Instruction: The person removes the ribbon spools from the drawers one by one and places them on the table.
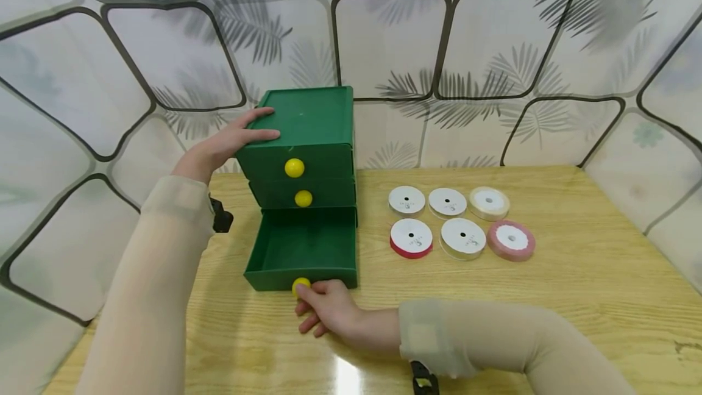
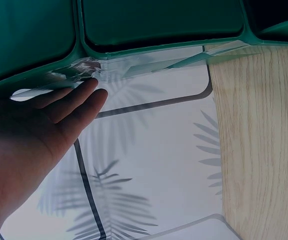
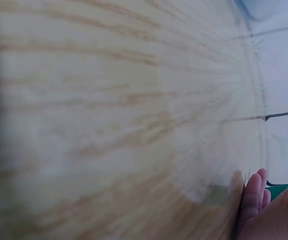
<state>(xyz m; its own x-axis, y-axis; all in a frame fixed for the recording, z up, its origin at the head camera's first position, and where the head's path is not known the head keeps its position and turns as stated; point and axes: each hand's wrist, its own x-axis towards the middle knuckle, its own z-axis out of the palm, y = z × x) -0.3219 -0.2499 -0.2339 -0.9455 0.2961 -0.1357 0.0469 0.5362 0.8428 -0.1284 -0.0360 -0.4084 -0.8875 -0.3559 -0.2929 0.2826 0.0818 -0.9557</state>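
A green cabinet of three stacked drawers (image 1: 309, 116) stands on the table, each drawer with a round yellow knob. Its bottom drawer (image 1: 307, 242) is pulled out and nothing lies inside. My right hand (image 1: 334, 309) pinches the bottom drawer's yellow knob (image 1: 301, 286) with thumb and forefinger, the other fingers loosely bent below. Against the cabinet's upper left side rests my left hand (image 1: 225, 142), thumb and a finger over the top edge. From the left wrist view, that hand (image 2: 48, 125) has extended fingers along the green side. Only part of the right hand (image 3: 269, 215) shows in its wrist view.
Several ribbon spools lie in two rows right of the cabinet, among them a red one (image 1: 411, 238), a pink one (image 1: 511, 240) and a cream one (image 1: 489, 203). Patterned fabric (image 1: 389, 47) rises behind the wooden table (image 1: 576, 309).
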